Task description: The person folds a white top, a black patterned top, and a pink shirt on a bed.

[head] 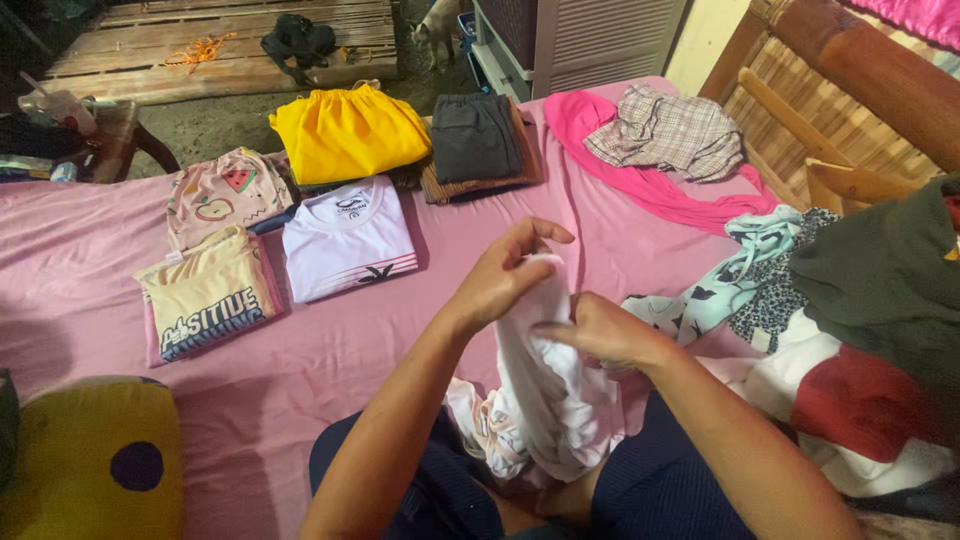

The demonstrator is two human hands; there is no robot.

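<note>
1. The left hand (505, 280) is closed on the top of a white cloth (555, 390); its fingers (540, 235) curl over the cloth and pinch it.
2. The right hand (600, 330) grips the same white cloth just under the left hand; its fingers are bent tight on the cloth.
3. The white cloth hangs down from both hands to the person's lap, near the front edge of the bed (80, 280).
4. There are no boxes or baskets that I can see; the clothes lie right on the pink sheet.
5. Folded clothes sit in the middle of the bed and toward its far edge; a yellow one (345, 132), a dark grey one (475, 135), a white shirt (348, 238), a pink one with fruit pictures (225, 195), and a cream shirt (205, 295).
6. The cream shirt and the white shirt lie side by side; the fruit one touches the cream one.
7. At the far right corner a checked cloth (665, 135) lies on a bright pink cloth (640, 180).
8. At the right edge is a messy pile of clothes (860, 330), not folded.
9. A yellow cushion (90, 460) with a purple dot is at the front left corner.
10. Past the bed there is a wooden floor (220, 45) and a wooden chair (830, 130) on the right.
</note>
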